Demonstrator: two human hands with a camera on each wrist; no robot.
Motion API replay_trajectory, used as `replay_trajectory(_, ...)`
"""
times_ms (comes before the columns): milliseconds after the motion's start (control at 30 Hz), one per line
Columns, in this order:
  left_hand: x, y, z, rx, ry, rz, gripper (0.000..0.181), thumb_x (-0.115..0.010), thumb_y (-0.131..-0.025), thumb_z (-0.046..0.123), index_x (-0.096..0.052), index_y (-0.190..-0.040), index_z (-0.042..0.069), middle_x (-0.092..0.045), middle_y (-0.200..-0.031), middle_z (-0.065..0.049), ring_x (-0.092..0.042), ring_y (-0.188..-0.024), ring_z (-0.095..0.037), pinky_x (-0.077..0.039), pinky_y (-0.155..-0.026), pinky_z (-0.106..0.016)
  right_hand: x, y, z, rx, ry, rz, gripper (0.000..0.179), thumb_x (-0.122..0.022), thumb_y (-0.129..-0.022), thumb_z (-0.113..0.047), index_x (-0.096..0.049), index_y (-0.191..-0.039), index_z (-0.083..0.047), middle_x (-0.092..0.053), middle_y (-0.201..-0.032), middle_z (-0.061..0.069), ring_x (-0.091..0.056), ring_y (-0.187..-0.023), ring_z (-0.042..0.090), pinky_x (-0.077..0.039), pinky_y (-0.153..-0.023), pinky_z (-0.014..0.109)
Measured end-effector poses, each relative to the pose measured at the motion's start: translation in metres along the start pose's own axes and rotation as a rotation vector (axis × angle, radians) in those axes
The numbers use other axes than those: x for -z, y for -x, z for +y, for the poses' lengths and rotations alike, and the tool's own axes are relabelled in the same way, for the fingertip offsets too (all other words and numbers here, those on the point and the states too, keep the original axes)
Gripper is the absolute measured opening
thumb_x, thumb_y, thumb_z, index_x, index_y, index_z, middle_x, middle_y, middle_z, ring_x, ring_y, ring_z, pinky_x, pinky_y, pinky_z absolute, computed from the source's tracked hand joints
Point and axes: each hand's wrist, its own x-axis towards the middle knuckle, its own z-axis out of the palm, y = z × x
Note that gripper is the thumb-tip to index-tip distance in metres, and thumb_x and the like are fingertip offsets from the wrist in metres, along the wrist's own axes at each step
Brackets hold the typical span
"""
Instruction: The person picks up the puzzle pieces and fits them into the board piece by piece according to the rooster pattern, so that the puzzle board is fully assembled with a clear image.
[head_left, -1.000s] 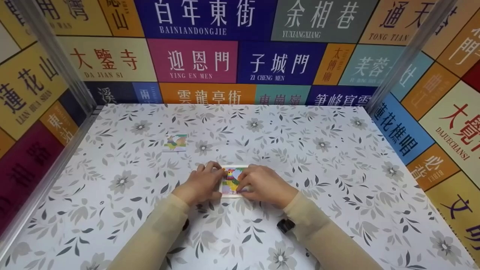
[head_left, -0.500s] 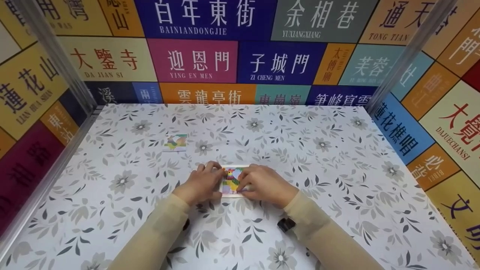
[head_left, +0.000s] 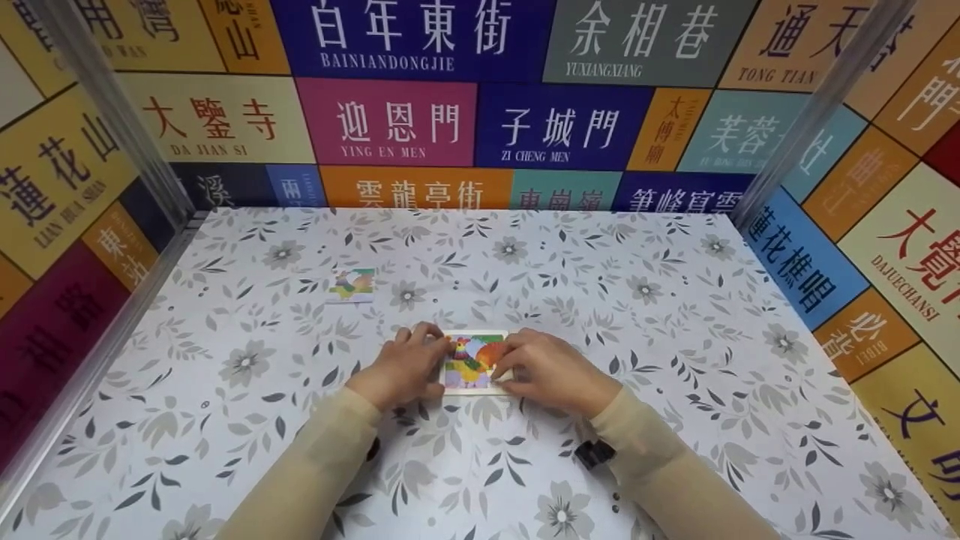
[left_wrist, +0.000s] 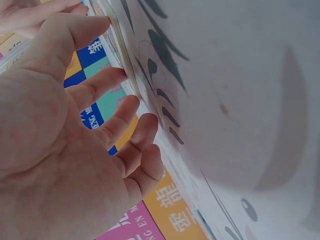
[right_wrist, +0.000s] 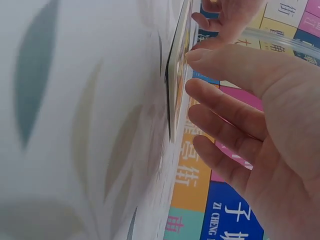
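Note:
A small white-framed rooster picture board (head_left: 469, 361), puzzle-like, lies flat in the middle of the table. My left hand (head_left: 403, 367) is at its left side; in the left wrist view, thumb and index fingertips touch or nearly touch the board's pale edge (left_wrist: 125, 52), and the other fingers are loosely bent. Over the right part of the board is my right hand (head_left: 553, 371), its thumb and fingertips on or just above the picture. From the right wrist view the board is seen edge-on (right_wrist: 173, 92), with relaxed fingers beside it. Nothing shows pinched in either hand.
A small square card (head_left: 351, 286) with a similar colourful picture lies farther back on the left. Floral-patterned white covering spreads over the table (head_left: 600, 465). Behind and at both sides stand walls of coloured sign panels (head_left: 397, 124), with clear corner strips.
In the last half second my right hand has shifted to the right, uncovering more of the rooster picture. The left hand and the board stay where they were.

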Motion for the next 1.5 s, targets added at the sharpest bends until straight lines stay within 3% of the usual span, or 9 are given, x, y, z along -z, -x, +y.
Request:
replay_trajectory(433, 0.001, 0.0, 0.0, 0.014, 0.005, -0.014, 0.058, -0.082, -0.084, 0.028, -0.06, -0.137, 0.02, -0.043, -0.151, -0.011, -0.045, -0.129, -0.036, -0.043, -0.107, -0.055, 0.016, 0.03, 0.029, -0.063, -0.03, 0.022, 0.018, -0.083, -0.083, -0.018, -0.082, -0.1, -0.017, -0.073, -0.108, -0.004, -0.066, -0.107, 0.019, -0.053, -0.097, 0.04)
replay_trajectory(667, -0.001, -0.001, -0.002, -0.014, -0.006, 0.026, 0.057, -0.083, -0.082, 0.025, -0.06, -0.134, 0.017, -0.045, -0.148, -0.011, -0.047, -0.123, -0.037, -0.044, -0.1, -0.056, 0.023, 0.044, 0.038, -0.1, -0.033, 0.034, 0.018, -0.083, -0.082, -0.017, -0.082, -0.1, -0.018, -0.073, -0.108, -0.006, -0.066, -0.106, 0.018, -0.054, -0.096, 0.041)
replay_trajectory(1067, 0.0, -0.002, -0.001, 0.015, 0.001, -0.006, 0.059, -0.082, -0.084, 0.026, -0.06, -0.138, 0.02, -0.044, -0.15, -0.011, -0.045, -0.127, -0.036, -0.043, -0.104, -0.056, 0.032, 0.063, 0.051, -0.186, -0.05, 0.019, 0.019, -0.085, -0.079, -0.016, -0.083, -0.098, -0.021, -0.072, -0.103, -0.009, -0.066, -0.099, 0.014, -0.054, -0.091, 0.039)
replay_trajectory(1233, -0.001, -0.002, -0.001, 0.024, 0.019, -0.018, 0.057, -0.081, -0.083, 0.025, -0.06, -0.137, 0.021, -0.043, -0.15, -0.009, -0.044, -0.127, -0.035, -0.042, -0.105, -0.056, 0.038, 0.071, 0.055, -0.18, -0.048, 0.007, 0.018, -0.085, -0.079, -0.014, -0.083, -0.096, -0.019, -0.073, -0.1, -0.008, -0.065, -0.092, 0.018, -0.053, -0.083, 0.035)
replay_trajectory(1500, -0.001, -0.001, -0.001, 0.015, 0.028, -0.011, 0.058, -0.082, -0.084, 0.025, -0.06, -0.137, 0.02, -0.043, -0.149, -0.01, -0.043, -0.126, -0.036, -0.042, -0.105, -0.056, 0.043, 0.087, 0.055, -0.269, -0.005, -0.017, 0.024, -0.087, -0.078, -0.021, -0.083, -0.102, -0.021, -0.071, -0.1, -0.009, -0.062, -0.085, 0.016, -0.05, -0.076, 0.031)
